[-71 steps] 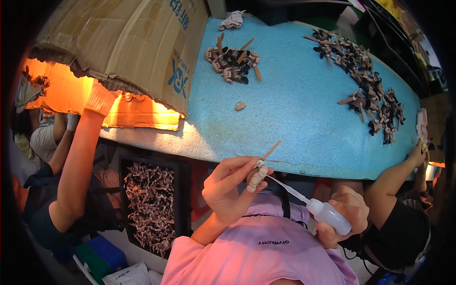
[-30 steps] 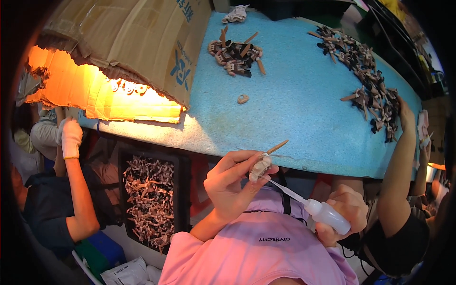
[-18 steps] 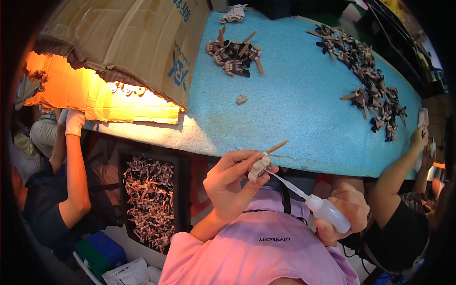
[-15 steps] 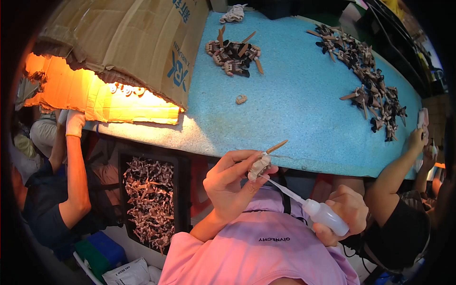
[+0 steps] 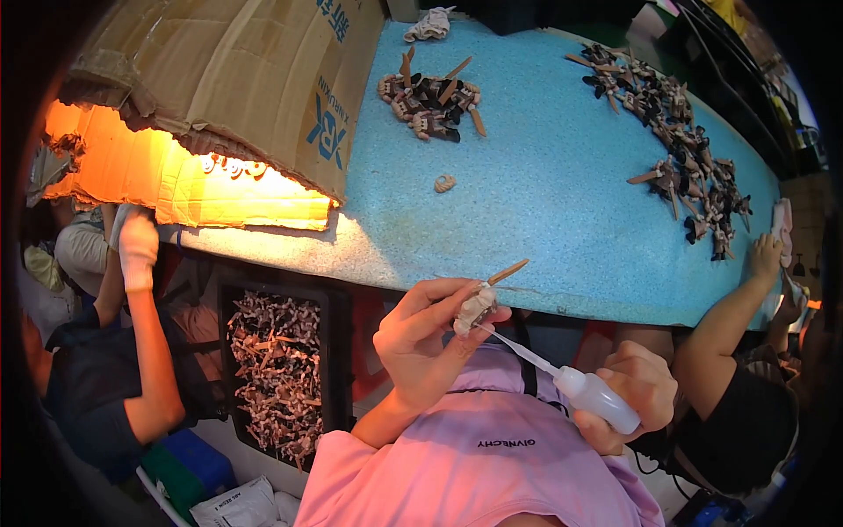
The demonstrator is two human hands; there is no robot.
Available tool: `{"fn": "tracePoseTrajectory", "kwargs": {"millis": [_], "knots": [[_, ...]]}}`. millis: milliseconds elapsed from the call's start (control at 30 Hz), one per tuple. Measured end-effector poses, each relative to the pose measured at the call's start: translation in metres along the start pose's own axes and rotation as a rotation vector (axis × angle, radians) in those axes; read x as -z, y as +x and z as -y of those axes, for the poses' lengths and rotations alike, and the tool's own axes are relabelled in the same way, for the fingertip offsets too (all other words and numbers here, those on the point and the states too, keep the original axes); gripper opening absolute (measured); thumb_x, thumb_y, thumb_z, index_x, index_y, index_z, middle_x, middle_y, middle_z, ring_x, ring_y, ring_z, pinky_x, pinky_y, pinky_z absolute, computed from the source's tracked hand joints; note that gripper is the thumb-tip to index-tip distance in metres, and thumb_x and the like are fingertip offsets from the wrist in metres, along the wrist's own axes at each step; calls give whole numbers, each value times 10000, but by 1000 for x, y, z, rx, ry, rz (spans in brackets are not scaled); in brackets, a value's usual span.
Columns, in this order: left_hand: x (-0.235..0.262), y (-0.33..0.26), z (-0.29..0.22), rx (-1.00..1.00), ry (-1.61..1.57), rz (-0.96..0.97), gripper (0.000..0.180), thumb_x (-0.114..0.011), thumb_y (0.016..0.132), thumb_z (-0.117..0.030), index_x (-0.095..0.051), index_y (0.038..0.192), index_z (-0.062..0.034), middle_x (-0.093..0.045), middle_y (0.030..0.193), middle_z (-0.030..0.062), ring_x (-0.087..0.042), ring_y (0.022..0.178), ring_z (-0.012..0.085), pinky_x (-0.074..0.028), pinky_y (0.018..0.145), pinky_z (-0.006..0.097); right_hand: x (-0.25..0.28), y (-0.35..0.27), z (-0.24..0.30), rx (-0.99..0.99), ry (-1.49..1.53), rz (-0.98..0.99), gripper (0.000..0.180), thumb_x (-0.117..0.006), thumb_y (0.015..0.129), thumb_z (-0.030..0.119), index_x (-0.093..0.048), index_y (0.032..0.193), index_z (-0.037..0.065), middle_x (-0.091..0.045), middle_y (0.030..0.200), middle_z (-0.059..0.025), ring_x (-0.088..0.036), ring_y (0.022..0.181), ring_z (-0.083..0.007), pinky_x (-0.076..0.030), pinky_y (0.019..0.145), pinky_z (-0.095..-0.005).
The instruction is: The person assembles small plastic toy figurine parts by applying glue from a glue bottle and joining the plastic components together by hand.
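Hands are both closed on something: our left hand (image 5: 420, 338) pinches a small cream moulded piece (image 5: 475, 309) between thumb and fingers, a slim flat brown stick (image 5: 508, 271) jutting up from it; our right hand (image 5: 639, 386) is wrapped around a translucent white plastic squeeze bottle (image 5: 599, 402), its long thin nozzle (image 5: 520, 351) pointing at the piece's lower edge, though we cannot tell whether the tip touches; the piece is held up in front of our near edge of the blue-topped bench (image 5: 527, 202); on that bench we see a small tan rounded piece (image 5: 445, 184), a cluster of brown-and-black figures (image 5: 430, 105) beyond it, and a long heap of similar figures (image 5: 689, 149) to the right; a torn brown cardboard box (image 5: 228, 70), lit orange inside, stands at left; below, a black plastic crate (image 5: 337, 360) holds more figures.
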State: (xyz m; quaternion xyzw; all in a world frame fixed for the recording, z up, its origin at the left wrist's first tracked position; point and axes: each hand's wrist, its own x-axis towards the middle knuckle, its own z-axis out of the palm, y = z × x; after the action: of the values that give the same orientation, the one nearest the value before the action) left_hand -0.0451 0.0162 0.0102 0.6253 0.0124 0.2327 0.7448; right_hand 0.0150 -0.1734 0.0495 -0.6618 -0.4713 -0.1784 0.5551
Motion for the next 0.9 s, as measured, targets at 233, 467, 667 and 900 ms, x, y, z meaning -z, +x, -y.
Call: {"fn": "tracePoseTrajectory", "kwargs": {"millis": [233,467,667,900], "knots": [[-2,-1,0,30,20,-42,203,-654,769,-32,-599,923,87,-547,969,186,-626,772,254,-579,672,373,-5,-8,1,-69,-86,-143,342,-769,591,189,-547,695,-49,-493,483,-91,-418,347,-179,-315,325,-261],[-3,-1,-2,53,-14,-51,211,-631,765,11,-584,947,109,-551,958,179,-616,786,244,-582,675,378,-13,-20,3,-151,-85,-258,420,-720,677,299,-509,793,-45,-487,551,-84,-421,428,-154,-294,369,-253],[-1,-4,-3,177,-177,-115,271,-586,777,53,-532,1035,117,-562,960,172,-602,817,215,-584,674,371,-14,-3,4,-718,118,-528,569,-643,749,523,-438,830,-1,-470,627,-58,-379,438,-79,-263,373,-199],[1,-2,0,197,-239,-150,275,-584,778,62,-518,1040,111,-562,969,180,-597,829,210,-583,686,368,-5,-4,-37,-836,701,-452,442,-631,828,254,-447,1108,-34,-564,831,-140,-515,647,-119,-488,574,-285]]}}
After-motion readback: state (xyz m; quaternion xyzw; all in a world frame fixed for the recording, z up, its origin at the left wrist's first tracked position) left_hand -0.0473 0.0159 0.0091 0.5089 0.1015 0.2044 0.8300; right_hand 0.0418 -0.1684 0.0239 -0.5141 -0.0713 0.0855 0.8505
